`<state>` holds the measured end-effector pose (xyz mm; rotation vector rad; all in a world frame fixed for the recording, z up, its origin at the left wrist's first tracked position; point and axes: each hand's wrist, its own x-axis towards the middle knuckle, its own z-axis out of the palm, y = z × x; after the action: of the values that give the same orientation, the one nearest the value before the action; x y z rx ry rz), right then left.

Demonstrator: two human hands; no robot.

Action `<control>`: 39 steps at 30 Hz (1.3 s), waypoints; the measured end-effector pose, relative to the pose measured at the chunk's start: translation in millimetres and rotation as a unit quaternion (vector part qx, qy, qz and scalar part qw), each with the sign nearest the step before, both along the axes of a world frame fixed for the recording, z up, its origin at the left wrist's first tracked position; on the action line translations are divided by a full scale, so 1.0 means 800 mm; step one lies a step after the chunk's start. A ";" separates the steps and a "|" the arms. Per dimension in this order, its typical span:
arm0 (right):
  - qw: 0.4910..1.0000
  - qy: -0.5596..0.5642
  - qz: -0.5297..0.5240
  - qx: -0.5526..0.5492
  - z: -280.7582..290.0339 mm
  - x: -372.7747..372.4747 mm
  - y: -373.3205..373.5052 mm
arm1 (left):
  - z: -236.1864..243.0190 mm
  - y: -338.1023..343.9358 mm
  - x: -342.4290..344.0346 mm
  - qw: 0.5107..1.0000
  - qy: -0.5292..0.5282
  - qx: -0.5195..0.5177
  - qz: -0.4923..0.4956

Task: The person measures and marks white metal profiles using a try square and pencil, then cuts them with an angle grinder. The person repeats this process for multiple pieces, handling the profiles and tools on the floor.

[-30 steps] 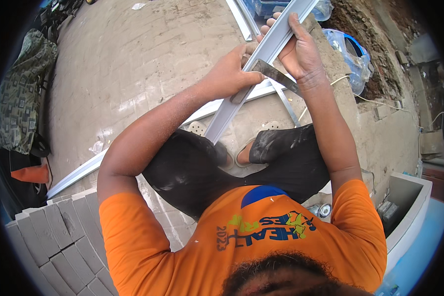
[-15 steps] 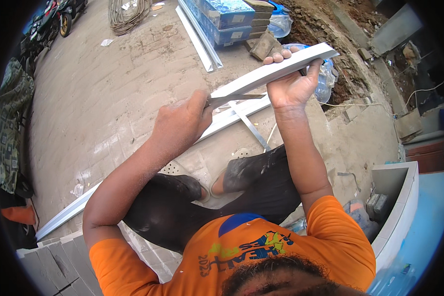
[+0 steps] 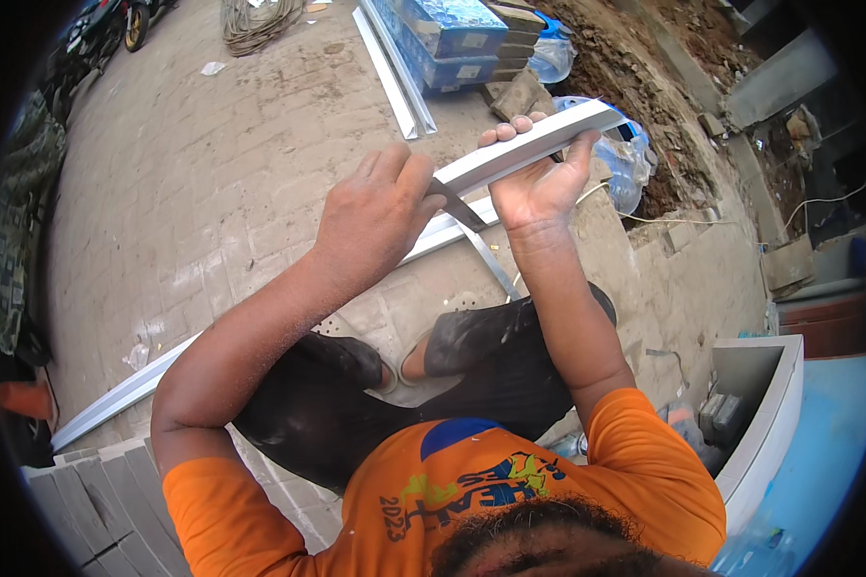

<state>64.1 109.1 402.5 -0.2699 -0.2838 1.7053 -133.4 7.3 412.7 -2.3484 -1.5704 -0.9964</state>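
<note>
My right hand [image 3: 539,192] is closed around a white metal profile [image 3: 539,144], its fingers over the far side and thumb toward the cut far end. The profile slants up to the right above the ground. At its lower-left end my left hand [image 3: 375,207] is closed on a dark flat blade [image 3: 462,205], whose free end points down to the right. The blade lies against or just beside the profile's end; I cannot tell which. My left fingers hide the blade's handle end. A long white profile [image 3: 130,392] lies on the ground below, with a flat metal strip [image 3: 491,264] near it.
Blue boxes [image 3: 443,72] stand at the back beside more white profiles [image 3: 394,77] and stacked pavers [image 3: 515,38]. Right of them are blue plastic bottles [image 3: 625,168] and a dirt bank [image 3: 635,77]. A coil of cable [image 3: 257,24] and a motorbike [image 3: 130,24] are far left.
The profile and my right hand have shifted left and slightly down. My left hand has moved right and up, and the blade has turned from nearly level to pointing downward.
</note>
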 end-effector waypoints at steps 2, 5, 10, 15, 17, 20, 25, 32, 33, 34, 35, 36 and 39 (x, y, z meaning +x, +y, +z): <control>1.000 0.007 0.003 0.003 -0.002 -0.003 -0.001 | 0.000 -0.002 0.000 1.000 -0.020 -0.006 0.009; 1.000 0.002 -0.001 -0.002 -0.006 -0.006 -0.002 | 0.002 -0.005 -0.002 0.985 -0.036 -0.167 0.026; 1.000 -0.020 -0.009 -0.005 -0.010 -0.008 0.001 | 0.002 -0.001 -0.003 0.969 -0.044 -0.242 0.018; 1.000 -0.017 0.006 -0.003 -0.015 -0.011 0.003 | -0.003 0.002 -0.006 0.964 -0.029 -0.263 0.024; 1.000 -0.025 0.004 -0.006 -0.017 -0.012 0.003 | -0.006 0.001 -0.007 0.966 -0.035 -0.255 0.021; 1.000 -0.025 0.013 -0.001 -0.020 -0.011 0.005 | -0.009 0.000 -0.007 0.969 -0.047 -0.240 0.015; 0.999 -0.015 0.039 0.002 -0.023 -0.007 0.007 | -0.011 -0.001 -0.007 0.969 -0.045 -0.244 0.008; 0.999 -0.014 0.044 -0.003 -0.026 -0.004 0.009 | -0.007 -0.002 -0.006 0.966 -0.043 -0.256 0.004; 0.999 -0.007 0.047 -0.005 -0.027 -0.004 0.009 | -0.008 -0.002 -0.006 0.967 -0.044 -0.252 0.002; 0.999 -0.014 0.046 -0.006 -0.027 -0.003 0.010 | -0.008 -0.002 -0.006 0.965 -0.043 -0.258 0.002; 0.999 -0.018 0.043 -0.010 -0.027 -0.003 0.011 | -0.008 -0.001 -0.006 0.964 -0.042 -0.263 0.003; 0.999 -0.015 0.045 -0.013 -0.028 -0.003 0.011 | -0.009 -0.001 -0.006 0.962 -0.041 -0.269 0.003; 0.999 -0.018 0.045 -0.020 -0.029 -0.003 0.012 | -0.010 0.000 -0.007 0.963 -0.043 -0.265 0.000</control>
<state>61.9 119.1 379.0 -0.3224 -0.2933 1.7971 -138.9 7.1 404.7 -2.6602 -2.0851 -0.7525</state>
